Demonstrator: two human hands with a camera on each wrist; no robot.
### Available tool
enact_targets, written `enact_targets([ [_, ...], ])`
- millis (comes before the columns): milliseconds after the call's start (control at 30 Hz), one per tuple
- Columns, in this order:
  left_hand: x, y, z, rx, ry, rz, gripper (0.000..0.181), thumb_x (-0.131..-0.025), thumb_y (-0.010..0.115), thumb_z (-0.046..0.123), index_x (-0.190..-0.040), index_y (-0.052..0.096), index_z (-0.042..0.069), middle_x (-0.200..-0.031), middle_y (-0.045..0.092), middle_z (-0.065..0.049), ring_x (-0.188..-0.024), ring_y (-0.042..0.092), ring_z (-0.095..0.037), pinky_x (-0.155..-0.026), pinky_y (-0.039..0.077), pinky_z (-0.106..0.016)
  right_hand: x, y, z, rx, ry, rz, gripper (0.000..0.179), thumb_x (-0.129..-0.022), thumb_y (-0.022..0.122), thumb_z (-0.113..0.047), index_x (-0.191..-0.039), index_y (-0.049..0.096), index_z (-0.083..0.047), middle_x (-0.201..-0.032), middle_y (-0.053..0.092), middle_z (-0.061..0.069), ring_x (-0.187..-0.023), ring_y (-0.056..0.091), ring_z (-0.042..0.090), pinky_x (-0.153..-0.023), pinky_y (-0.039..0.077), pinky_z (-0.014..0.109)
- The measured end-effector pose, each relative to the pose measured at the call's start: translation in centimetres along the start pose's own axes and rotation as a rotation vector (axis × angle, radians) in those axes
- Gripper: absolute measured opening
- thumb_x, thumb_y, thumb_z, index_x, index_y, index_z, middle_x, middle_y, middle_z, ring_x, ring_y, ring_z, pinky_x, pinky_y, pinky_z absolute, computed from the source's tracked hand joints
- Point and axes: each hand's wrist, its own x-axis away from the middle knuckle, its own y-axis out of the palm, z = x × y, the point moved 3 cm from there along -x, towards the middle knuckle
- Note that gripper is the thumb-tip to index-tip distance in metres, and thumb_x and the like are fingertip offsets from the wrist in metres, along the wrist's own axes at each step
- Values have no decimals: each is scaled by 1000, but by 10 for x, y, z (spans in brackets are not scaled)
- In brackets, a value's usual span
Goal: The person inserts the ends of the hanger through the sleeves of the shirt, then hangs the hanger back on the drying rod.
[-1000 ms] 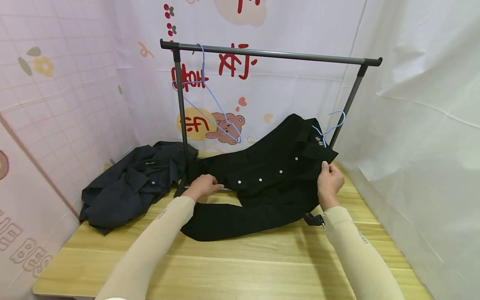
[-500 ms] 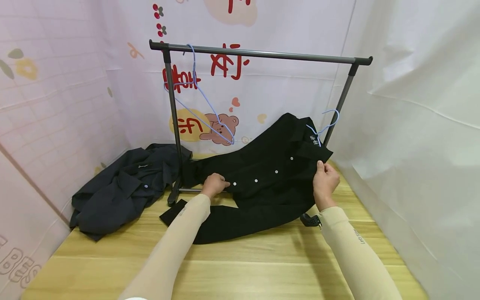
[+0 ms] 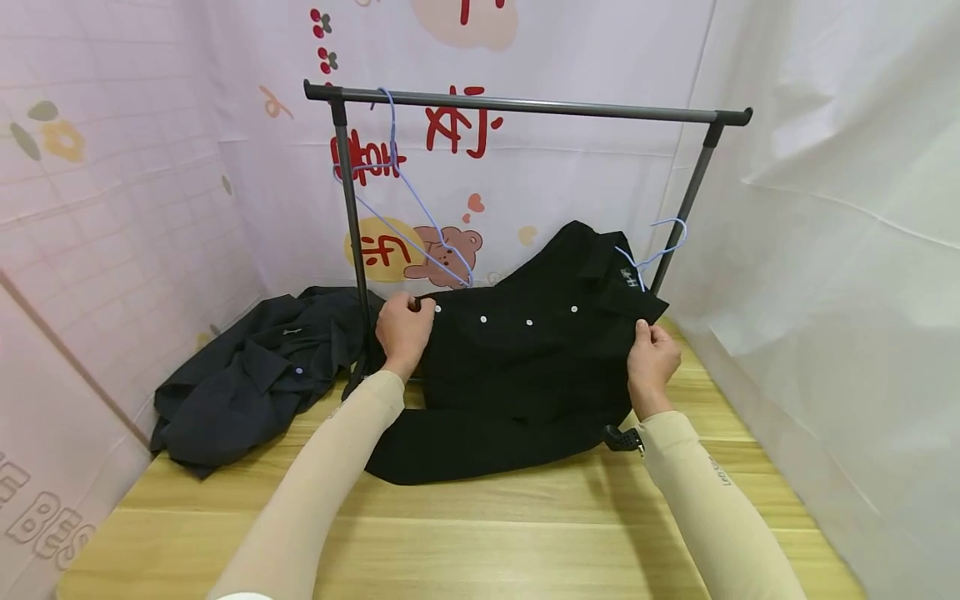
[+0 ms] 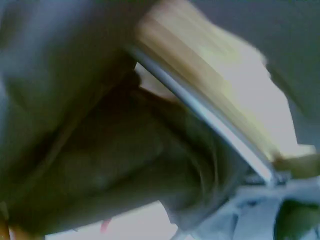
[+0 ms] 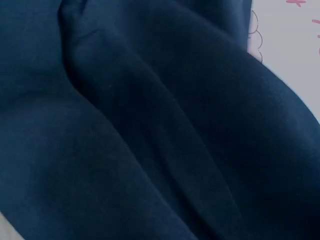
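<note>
A black shirt [image 3: 517, 367] with white buttons is stretched sideways between my two hands, its collar toward the right. My left hand [image 3: 405, 333] pinches the button edge at the shirt's lower end. Just under the collar, my right hand [image 3: 652, 364] grips the fabric. A blue wire hanger [image 3: 660, 254] pokes out of the neck opening, its hook pointing up; the rest of it is hidden in the shirt. One sleeve trails along the table toward the left. Dark cloth fills most of the right wrist view, and the left wrist view is blurred.
A grey metal rack [image 3: 525, 105] stands behind the shirt. From its bar hangs another blue wire hanger [image 3: 427, 218], at the left. A dark, crumpled shirt [image 3: 255, 383] lies on the wooden table [image 3: 480, 542] at the left. Printed curtains enclose the back and sides.
My left hand slides in along the shirt, takes its button edge and lifts it up and to the left. The row of buttons now runs nearly level. My right hand keeps its grip.
</note>
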Motion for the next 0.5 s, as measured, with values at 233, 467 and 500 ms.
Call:
enact_targets([
  [233, 12, 11, -20, -104, 10, -641, 37, -105, 49, 33, -114, 69, 4, -113, 64, -10, -103, 59, -28, -91, 47, -45, 1, -3, 1, 16, -2, 8, 41, -98, 63, -23, -64, 49, -4, -61, 34, -3, -65, 35, 17, -58, 27, 28],
  [467, 22, 9, -44, -455, -66, -719, 32, -95, 56, 15, -65, 47, 11, -65, 45, -7, -58, 43, -23, -56, 36, -36, 0, -5, 4, 21, -21, 11, 46, -98, 63, -22, -60, 43, -7, -57, 27, -8, -62, 32, 17, -55, 23, 28],
  [500, 24, 9, -44, -475, -55, -736, 25, -93, 58, 16, -70, 54, 8, -73, 52, -10, -65, 49, -26, -61, 40, -38, 0, -5, 4, 19, -22, 11, 46, -98, 63, -23, -60, 43, -6, -56, 26, -9, -61, 32, 16, -54, 23, 28],
])
